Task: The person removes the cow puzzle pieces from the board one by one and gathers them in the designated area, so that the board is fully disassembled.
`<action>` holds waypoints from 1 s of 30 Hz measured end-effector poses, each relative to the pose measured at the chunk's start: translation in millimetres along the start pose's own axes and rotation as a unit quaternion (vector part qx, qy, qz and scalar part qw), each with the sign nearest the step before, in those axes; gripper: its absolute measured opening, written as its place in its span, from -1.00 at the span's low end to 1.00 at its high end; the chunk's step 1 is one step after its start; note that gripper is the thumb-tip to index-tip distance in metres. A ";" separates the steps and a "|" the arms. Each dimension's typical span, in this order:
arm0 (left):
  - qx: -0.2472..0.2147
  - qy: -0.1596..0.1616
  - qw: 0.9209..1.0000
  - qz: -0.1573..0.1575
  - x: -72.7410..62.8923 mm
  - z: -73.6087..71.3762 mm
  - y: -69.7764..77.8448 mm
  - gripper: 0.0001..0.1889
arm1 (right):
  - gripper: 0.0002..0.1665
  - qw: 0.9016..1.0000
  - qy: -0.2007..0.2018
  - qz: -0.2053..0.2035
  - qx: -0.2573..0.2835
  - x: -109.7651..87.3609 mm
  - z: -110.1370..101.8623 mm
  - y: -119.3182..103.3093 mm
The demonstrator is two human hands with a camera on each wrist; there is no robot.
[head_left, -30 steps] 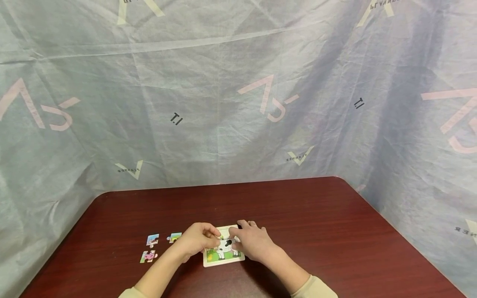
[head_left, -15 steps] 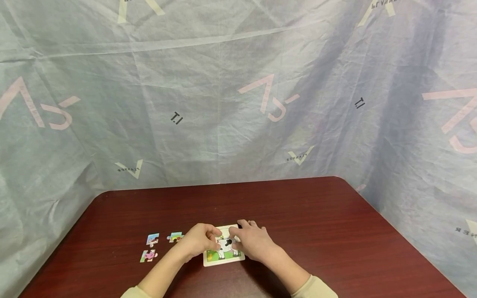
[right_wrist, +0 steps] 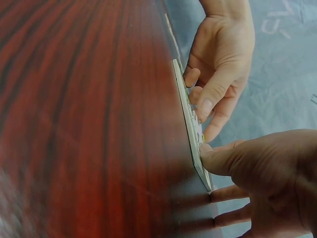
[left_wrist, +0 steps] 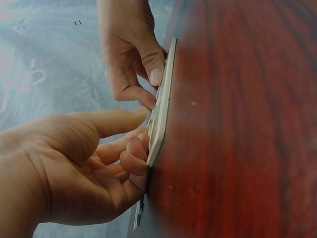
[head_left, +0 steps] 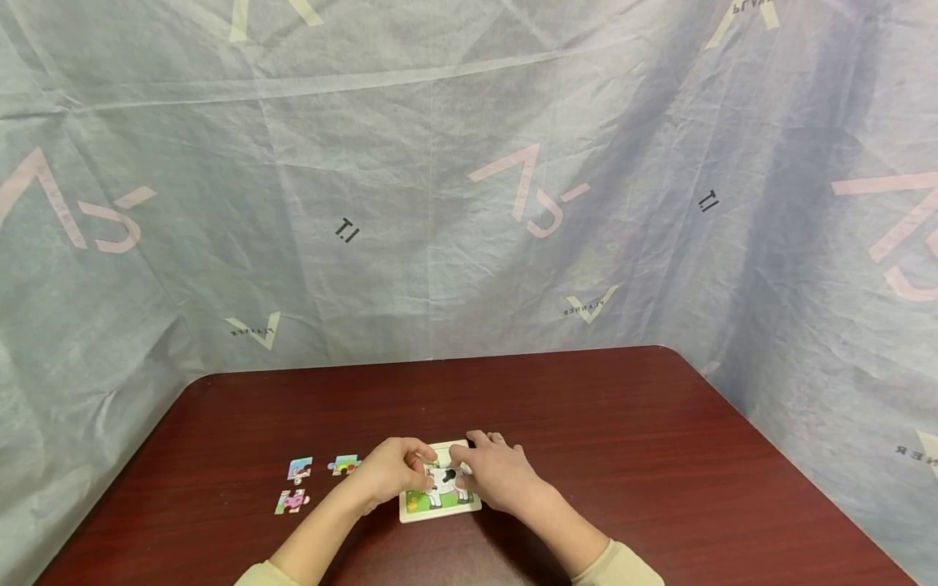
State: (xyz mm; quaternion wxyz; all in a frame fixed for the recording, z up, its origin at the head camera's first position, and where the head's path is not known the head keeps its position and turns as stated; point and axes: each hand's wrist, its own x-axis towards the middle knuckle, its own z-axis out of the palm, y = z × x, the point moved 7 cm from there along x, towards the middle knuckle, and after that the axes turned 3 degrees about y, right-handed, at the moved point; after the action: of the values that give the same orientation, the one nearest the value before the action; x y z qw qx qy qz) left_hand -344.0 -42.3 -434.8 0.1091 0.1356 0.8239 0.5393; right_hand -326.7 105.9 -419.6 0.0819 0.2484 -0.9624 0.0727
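Cow puzzle flat on tabletop, between my hands. My left hand: thumb and forefinger parted in loose curve at puzzle's left side. My right hand: fingers spread at its right. Likely risks: uneven fingertip pressure tilting picture; left forearm, sweeping sideways, scattering three loose pieces.

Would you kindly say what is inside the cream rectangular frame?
A white, black-patched cow picture on green shows there; whatever the left hand and right hand cover is hidden.
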 end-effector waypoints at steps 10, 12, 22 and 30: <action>-0.001 0.001 1.000 0.008 1.0 0.2 1.7 -0.68 | -0.79 1.000 0.004 -0.002 -0.008 0.1 -0.1 0.0; -0.003 0.006 1.000 0.011 0.7 -0.3 2.3 -0.71 | -0.79 1.000 0.004 -0.003 -0.008 0.1 0.0 0.0; -0.042 0.003 0.999 0.023 -1.0 0.5 4.8 -0.76 | -0.79 1.000 0.006 -0.001 -0.005 0.5 -0.4 0.0; -0.041 0.016 0.999 0.030 0.3 -0.8 2.8 -0.82 | -0.79 1.000 0.002 0.005 -0.002 0.8 -0.2 0.1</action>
State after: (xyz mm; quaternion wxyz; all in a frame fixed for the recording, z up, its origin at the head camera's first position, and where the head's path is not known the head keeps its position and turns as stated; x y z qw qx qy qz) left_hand -344.3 -41.8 -432.0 0.0854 0.1466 0.7984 0.5777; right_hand -327.5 105.7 -419.3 0.0841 0.2431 -0.9637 0.0720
